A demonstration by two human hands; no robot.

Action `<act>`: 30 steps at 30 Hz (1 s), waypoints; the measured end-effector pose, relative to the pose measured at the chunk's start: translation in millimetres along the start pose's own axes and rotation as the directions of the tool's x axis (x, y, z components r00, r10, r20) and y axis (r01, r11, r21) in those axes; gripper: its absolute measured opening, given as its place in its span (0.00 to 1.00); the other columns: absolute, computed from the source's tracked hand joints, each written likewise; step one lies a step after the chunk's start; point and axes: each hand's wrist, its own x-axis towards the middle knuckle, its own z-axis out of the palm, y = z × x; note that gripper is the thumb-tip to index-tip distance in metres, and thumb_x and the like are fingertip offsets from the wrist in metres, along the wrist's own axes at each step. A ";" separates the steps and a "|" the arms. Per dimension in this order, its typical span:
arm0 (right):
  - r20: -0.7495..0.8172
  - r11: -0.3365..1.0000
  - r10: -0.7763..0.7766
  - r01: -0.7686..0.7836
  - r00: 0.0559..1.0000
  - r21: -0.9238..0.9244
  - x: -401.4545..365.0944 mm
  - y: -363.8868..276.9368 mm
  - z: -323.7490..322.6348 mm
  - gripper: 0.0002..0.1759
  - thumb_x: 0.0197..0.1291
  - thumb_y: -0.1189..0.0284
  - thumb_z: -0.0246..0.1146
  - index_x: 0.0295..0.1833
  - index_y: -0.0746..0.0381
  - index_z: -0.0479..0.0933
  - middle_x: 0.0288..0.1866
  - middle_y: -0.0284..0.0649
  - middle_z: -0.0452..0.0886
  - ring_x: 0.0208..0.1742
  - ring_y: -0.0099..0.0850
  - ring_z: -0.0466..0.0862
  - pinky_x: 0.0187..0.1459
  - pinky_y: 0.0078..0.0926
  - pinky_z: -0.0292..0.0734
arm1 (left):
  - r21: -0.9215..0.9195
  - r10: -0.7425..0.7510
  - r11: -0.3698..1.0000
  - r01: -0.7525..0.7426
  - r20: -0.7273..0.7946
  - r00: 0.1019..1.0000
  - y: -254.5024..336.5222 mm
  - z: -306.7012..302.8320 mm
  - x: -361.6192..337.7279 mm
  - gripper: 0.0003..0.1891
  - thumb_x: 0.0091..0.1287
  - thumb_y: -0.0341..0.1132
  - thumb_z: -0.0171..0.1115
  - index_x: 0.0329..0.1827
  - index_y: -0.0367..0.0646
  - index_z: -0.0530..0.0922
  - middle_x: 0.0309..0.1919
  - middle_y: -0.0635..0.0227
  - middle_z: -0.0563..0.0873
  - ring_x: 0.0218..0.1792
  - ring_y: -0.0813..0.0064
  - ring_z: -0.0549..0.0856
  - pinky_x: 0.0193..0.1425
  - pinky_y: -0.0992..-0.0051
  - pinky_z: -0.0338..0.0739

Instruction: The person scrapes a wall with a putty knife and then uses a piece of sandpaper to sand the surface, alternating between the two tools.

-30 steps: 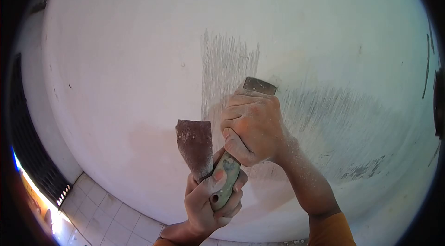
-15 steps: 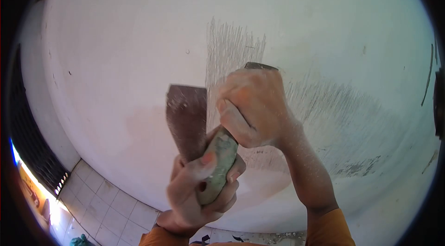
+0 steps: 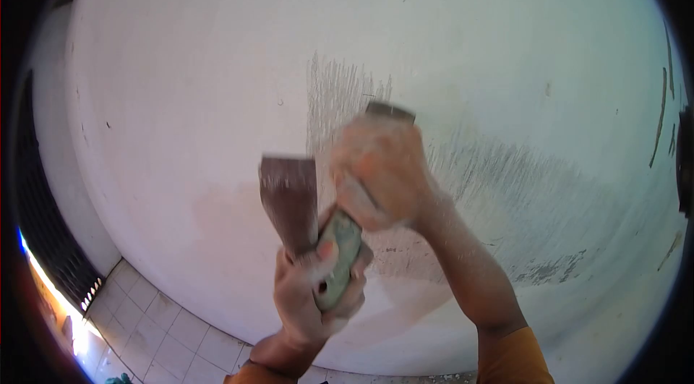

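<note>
A scraper with a worn green handle (image 3: 341,257) slants up toward the scratched wall; its dark blade edge (image 3: 390,110) shows above my right hand (image 3: 379,171). That hand is closed around the upper part of the tool and blurred by motion. Lower down, my left hand (image 3: 311,297) wraps around the handle's end. The same hand also grips a second putty knife, whose broad dark blade (image 3: 289,199) points upward, its handle hidden in the palm. White dust covers both hands.
The pale wall (image 3: 188,95) fills most of the view, with a scored grey patch (image 3: 520,181) at centre and right. Floor tiles (image 3: 173,319) run along its base at lower left. A dark slatted gate (image 3: 54,203) stands at far left.
In the picture, my right hand and the green-handled scraper have shifted slightly left. The second putty knife's blade sits a little lower. The view itself has shifted slightly. Both grips are unchanged.
</note>
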 end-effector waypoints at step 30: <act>-0.069 1.000 -0.013 0.013 0.998 0.001 3.6 4.9 1.0 0.11 0.34 0.66 0.56 0.11 0.61 0.70 0.13 0.41 0.69 0.20 0.38 0.72 0.25 0.35 0.69 | -0.074 -0.056 0.995 0.060 0.048 0.997 3.3 -6.9 14.9 0.25 0.68 0.38 0.48 0.64 0.32 0.59 0.27 0.56 0.71 0.06 0.87 0.53 0.06 0.87 0.48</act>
